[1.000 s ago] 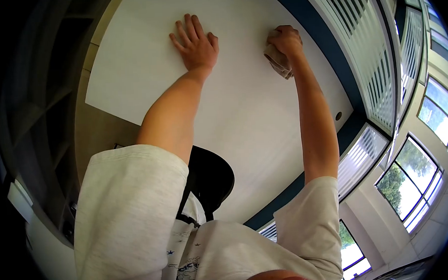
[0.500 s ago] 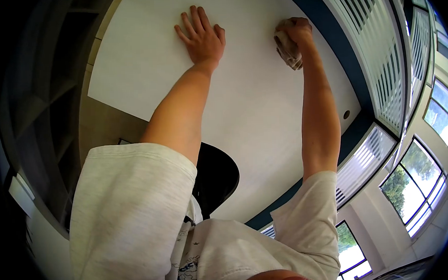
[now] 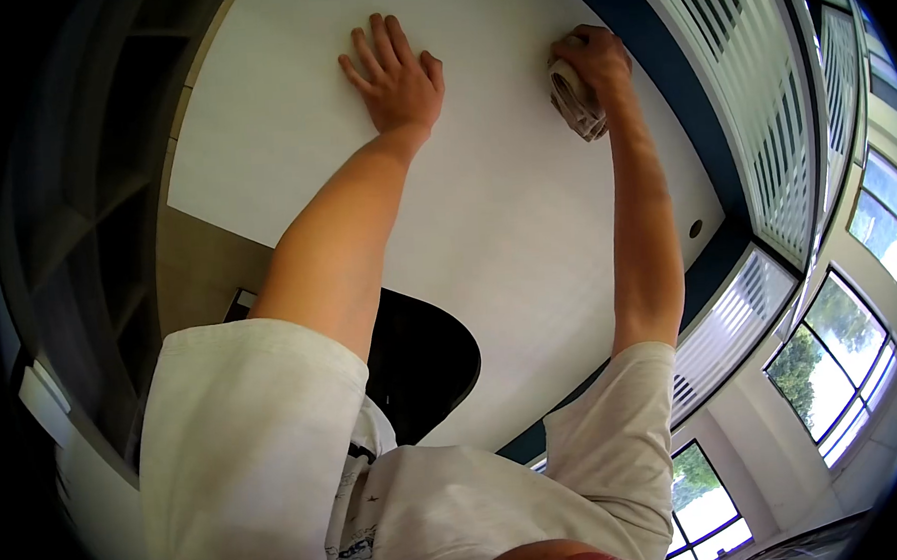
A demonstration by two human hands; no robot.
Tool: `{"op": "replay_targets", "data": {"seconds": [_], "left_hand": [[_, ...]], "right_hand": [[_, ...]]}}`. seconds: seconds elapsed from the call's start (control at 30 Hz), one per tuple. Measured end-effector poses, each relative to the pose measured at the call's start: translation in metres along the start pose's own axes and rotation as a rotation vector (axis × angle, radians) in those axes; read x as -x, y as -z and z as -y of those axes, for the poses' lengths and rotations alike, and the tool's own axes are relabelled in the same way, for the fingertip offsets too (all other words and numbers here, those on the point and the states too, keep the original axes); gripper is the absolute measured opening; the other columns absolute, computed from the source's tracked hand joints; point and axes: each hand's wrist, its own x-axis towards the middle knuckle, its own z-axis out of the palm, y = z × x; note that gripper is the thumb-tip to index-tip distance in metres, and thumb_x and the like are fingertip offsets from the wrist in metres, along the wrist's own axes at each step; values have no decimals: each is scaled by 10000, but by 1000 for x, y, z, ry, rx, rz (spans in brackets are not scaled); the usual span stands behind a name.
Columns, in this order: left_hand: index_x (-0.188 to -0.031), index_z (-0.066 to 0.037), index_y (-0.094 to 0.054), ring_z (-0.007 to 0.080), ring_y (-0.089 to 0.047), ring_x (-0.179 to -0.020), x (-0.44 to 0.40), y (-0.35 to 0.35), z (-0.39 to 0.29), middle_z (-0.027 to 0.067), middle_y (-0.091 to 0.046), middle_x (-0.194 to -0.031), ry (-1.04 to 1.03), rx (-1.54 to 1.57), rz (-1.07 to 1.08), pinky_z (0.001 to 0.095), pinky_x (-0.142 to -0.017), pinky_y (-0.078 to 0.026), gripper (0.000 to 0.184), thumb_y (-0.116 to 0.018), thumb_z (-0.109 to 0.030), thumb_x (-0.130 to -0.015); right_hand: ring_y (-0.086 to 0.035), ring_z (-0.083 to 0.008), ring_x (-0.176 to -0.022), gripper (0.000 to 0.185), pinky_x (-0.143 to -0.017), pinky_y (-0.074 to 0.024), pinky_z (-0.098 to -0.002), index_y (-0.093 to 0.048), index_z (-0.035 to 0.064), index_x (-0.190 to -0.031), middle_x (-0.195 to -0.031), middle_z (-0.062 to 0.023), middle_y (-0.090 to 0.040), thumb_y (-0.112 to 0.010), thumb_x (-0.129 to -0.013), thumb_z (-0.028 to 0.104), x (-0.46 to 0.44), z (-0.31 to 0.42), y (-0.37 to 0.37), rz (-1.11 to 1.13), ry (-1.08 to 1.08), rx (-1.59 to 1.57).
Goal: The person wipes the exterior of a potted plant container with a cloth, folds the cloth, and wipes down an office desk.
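My left hand lies flat on the white tabletop with its fingers spread, holding nothing. Over to the right, my right hand grips a folded, greyish-beige cloth against the same surface, close to the dark blue border. The cloth's layered folds hang out below the fingers, while part of it is hidden under the hand.
A black chair stands at the table's near edge. Dark open shelves line the left side. White slatted panels rise beyond the blue border. A small round hole sits in the tabletop at right. Windows are farther right.
My left hand has shifted slightly left on the tabletop. The right hand's grip on the cloth has turned a little, showing more of its rolled fold. The view has shifted slightly.
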Motion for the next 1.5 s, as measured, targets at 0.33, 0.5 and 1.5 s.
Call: {"op": "replay_targets", "data": {"seconds": [0.33,0.5,1.5], "left_hand": [[-1611,-55,-339,378,-205,-1580,-5,3,6,89,-263,-1713,11,-15,41,663,-1240,-175,691,-437,-404,-1023],[-1613,-53,-339,384,-205,-1579,-7,8,8,94,-248,-1721,15,-28,71,665,-1241,-169,690,-444,-404,-1028],[-1607,-51,-351,390,-228,-1561,-8,6,12,104,-268,-1705,-4,-54,43,667,-1227,-195,696,-481,-403,-1021]], "right_hand": [[-748,-303,-989,296,-891,-591,-427,-781,159,-1065,-1054,-81,-790,-785,-827,333,4,13,8,12,408,248],[-745,-306,-980,272,-889,-590,-428,-783,158,-1065,-1044,-76,-790,-785,-836,304,7,15,7,-31,423,196],[-742,-315,-942,172,-851,-592,-434,-776,165,-1025,-1046,-57,-780,-727,-870,221,26,14,-3,-53,498,148]]}}
